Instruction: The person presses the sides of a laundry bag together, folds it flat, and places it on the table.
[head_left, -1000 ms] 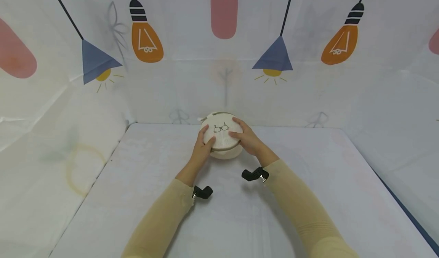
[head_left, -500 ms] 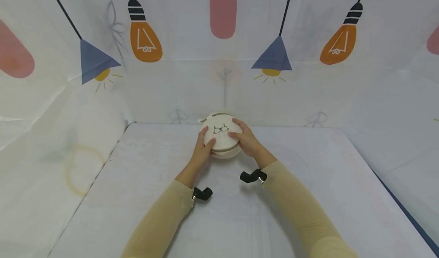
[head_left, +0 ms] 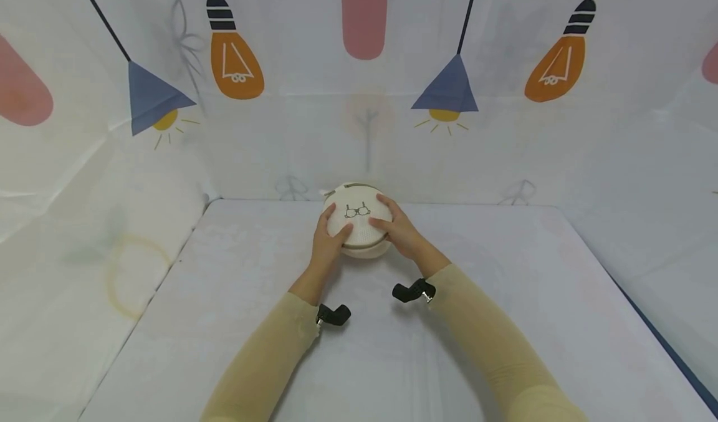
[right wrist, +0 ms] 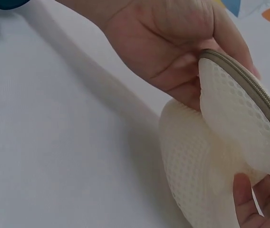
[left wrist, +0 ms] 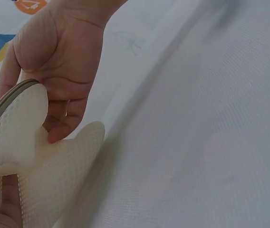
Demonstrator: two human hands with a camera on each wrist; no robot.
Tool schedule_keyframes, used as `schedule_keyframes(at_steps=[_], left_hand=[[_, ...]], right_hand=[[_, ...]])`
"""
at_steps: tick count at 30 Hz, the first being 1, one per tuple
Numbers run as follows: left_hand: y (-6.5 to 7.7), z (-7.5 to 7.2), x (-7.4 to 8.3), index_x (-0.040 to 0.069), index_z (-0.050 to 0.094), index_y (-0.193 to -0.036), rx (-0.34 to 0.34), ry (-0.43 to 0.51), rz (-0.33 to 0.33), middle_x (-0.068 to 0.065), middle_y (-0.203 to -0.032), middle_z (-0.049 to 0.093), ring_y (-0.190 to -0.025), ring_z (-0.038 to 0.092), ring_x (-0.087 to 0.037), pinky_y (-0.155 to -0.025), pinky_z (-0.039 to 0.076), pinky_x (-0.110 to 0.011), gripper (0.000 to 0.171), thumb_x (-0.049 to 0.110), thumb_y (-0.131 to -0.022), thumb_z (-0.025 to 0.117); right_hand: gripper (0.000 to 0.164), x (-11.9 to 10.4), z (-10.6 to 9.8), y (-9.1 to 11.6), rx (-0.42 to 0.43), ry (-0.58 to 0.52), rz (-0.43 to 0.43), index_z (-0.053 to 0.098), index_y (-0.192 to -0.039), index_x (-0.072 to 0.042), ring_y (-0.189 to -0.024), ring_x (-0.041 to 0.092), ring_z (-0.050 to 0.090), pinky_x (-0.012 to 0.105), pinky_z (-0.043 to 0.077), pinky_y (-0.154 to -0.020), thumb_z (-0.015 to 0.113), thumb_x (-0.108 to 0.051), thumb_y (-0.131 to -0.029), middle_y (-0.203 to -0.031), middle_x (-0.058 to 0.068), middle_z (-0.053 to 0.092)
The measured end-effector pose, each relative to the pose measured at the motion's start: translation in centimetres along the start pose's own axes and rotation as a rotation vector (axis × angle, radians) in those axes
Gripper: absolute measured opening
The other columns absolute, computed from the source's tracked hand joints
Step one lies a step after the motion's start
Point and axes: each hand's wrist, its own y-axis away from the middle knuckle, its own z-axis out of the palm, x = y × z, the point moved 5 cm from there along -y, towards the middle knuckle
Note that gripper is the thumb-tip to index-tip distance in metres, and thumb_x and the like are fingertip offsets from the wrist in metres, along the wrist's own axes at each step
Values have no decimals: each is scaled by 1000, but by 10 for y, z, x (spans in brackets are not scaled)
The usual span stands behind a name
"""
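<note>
A round cream-white mesh laundry bag [head_left: 359, 225] stands at the back middle of the table. A drawing that looks like a pair of glasses is on its lid, and an olive-brown zipper runs round the lid's edge. My left hand [head_left: 327, 242] grips its left side, thumb on the lid. Opposite it, my right hand [head_left: 405, 232] holds the right side with the thumb on top. In the left wrist view, the bag's padded mesh side [left wrist: 59, 175] is creased inward under the zipper [left wrist: 6, 104]. The right wrist view shows fingertips pressed into this mesh wall [right wrist: 187, 156].
The table [head_left: 252, 254] has a white cover. Behind it hangs a white cloth backdrop [head_left: 314, 129] printed with lamps and bulbs, continuing along the left and right sides. Black wrist mounts [head_left: 414, 290] sit on both sleeves.
The bag and both hands have shifted very slightly to the left. My grip on the bag looks the same.
</note>
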Motion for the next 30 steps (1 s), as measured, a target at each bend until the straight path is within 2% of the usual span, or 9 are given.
schedule_keyframes(at_steps=[3,4,9,16,22,24,26,28,30], left_hand=[[1,0,-1,16,32,-157,-9,0,-4,-11,-163,28,-150,22,-29,-122,17,-44,74,20,-94,72],[-1,0,-7,18,32,-157,-9,1,-2,-10,-163,29,-150,22,-28,-122,18,-43,74,21,-94,72],[1,0,-6,15,32,-157,-33,35,16,-10,-162,30,-149,25,-26,-121,20,-41,76,17,-93,73],[-1,-2,-6,12,34,-156,-71,186,8,-9,-164,26,-151,22,-23,-121,19,-35,76,0,-90,71],[-1,-1,-4,6,33,-155,-131,265,13,-12,-165,20,-152,16,-25,-122,16,-35,76,-9,-89,67],[0,0,-5,6,32,-156,-153,295,-1,-12,-166,17,-152,15,-26,-121,20,-31,76,-11,-90,65],[1,0,-6,8,31,-157,-174,336,-22,-11,-166,17,-151,20,-26,-116,30,-26,76,-11,-91,63],[1,1,-8,10,29,-157,-192,383,-43,-11,-166,18,-147,28,-27,-105,41,-20,76,-12,-92,61],[1,3,-9,11,28,-158,-213,435,-60,-12,-165,19,-141,35,-26,-93,47,-16,75,-13,-93,57]], right_hand=[[75,2,-2,-2,0,3,2,21,-160,-26,-122,26,52,33,49,-94,62,-12,-99,-163,8,21],[75,2,-2,-2,1,7,2,21,-160,-26,-124,27,51,34,49,-94,62,-12,-100,-164,8,19],[74,3,-6,-5,-5,14,-1,21,-160,-28,-125,27,50,34,50,-93,61,-13,-100,-165,5,19],[72,1,-10,-9,-8,13,2,23,-160,-29,-118,27,54,33,52,-85,61,-13,-100,-163,6,25],[69,2,-14,-11,-2,-35,16,29,-158,-29,-122,25,52,31,51,-86,61,-12,-100,-163,4,25],[69,2,-15,-12,-5,-41,16,29,-158,-29,-122,24,51,30,51,-86,62,-12,-99,-164,2,23],[69,3,-14,-11,-12,-59,17,30,-158,-29,-120,23,53,29,52,-85,62,-11,-99,-164,2,24],[69,3,-14,-11,-20,-79,16,32,-158,-29,-117,21,54,28,53,-84,62,-10,-99,-163,3,25],[68,4,-13,-11,-28,-102,13,33,-157,-29,-113,19,56,27,53,-83,61,-8,-98,-163,3,26]])
